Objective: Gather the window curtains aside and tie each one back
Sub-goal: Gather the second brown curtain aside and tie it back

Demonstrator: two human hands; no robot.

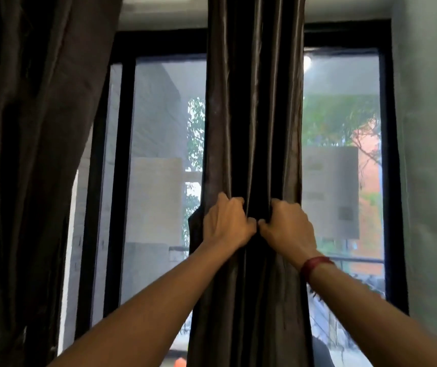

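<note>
Head view, the only one. Showed the middle curtain (254, 115) hanging straight down before the central post of the window frame (122, 181), drawn into a narrow bundle of folds, with glass showing on either side. Gripped at mid-height by both hands side by side, knuckles almost touching: left hand (228, 221) clenched into the folds on the bundle's left half, right hand (289, 226) clenched into those on its right half, a red wristband (315, 266) on that wrist. Held so, most likely, to squeeze the pleats together and stop them spreading before tying. Saw no tie-back or cord anywhere. Ran lengthwise vertically, top near the window's upper edge, hem out of sight below the picture's bottom, and pinched slightly to a waist at the hands. Found a second curtain (40, 128) at the window's left edge, swept aside and slanting down toward the left wall. Could not tell whether tied.
</note>
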